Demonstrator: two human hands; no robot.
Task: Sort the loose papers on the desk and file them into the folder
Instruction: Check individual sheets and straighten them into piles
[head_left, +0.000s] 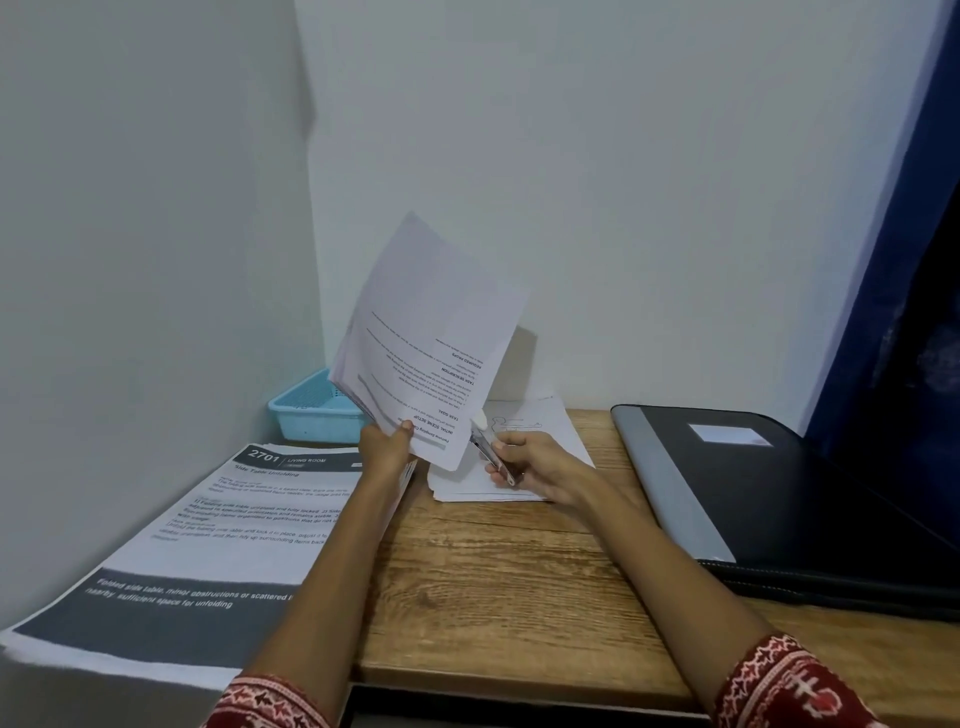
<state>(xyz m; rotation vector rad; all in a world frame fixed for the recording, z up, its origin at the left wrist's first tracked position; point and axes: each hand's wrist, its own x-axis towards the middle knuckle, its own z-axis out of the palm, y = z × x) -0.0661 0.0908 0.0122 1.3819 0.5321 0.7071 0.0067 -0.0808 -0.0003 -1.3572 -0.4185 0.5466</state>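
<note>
Two hands worked over the wooden desk (498, 582), which stood in a corner of pale walls. The left hand (385, 446) pinched a sheaf of printed papers (431, 332) by its lower corner, thumb on the front sheet, and held it raised and tilted above the desk, the print upside down to the camera. The right hand (537, 465) had its fingers curled round a slim silver tool (491, 451) with a white tip, perhaps a stapler or a pen, though I could not tell which; its tip pointed up toward the lower edge of the raised sheaf and lay just beside it. Under that hand a small stack of white sheets (519, 457) lay flat on the desk near the back wall. At the left a large printed sheet (208, 545) headed "2701 Living Room" lay on top of further sheets and hung over the desk's left edge. Behind it, in the corner, sat a light blue plastic basket (311, 410). At the right lay the black folder (769, 493), closed, with a grey spine and a pale label on its cover, well apart from the sheaf. Red patterned sleeves (789, 686) showed at both wrists.
</note>
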